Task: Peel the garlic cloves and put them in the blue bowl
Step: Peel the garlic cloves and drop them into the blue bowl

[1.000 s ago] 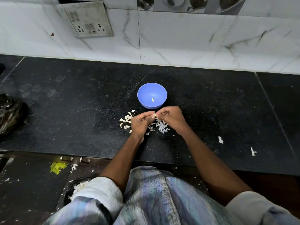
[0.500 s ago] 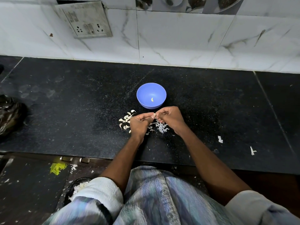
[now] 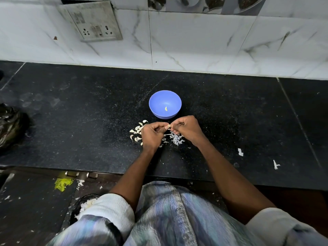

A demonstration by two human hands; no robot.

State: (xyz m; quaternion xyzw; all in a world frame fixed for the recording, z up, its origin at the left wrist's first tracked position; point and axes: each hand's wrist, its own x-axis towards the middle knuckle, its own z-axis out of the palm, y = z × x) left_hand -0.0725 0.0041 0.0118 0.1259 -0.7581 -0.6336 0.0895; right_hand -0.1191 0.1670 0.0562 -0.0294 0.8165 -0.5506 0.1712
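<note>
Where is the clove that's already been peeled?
In the head view, the peeled clove lies alone at the bottom of the blue bowl, mid-counter, just beyond the left hand and right hand.

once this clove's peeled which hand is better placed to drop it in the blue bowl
Probably the left. The left hand pinches the clove while the right hand picks at its skin, and the blue bowl sits just beyond both hands.
</note>
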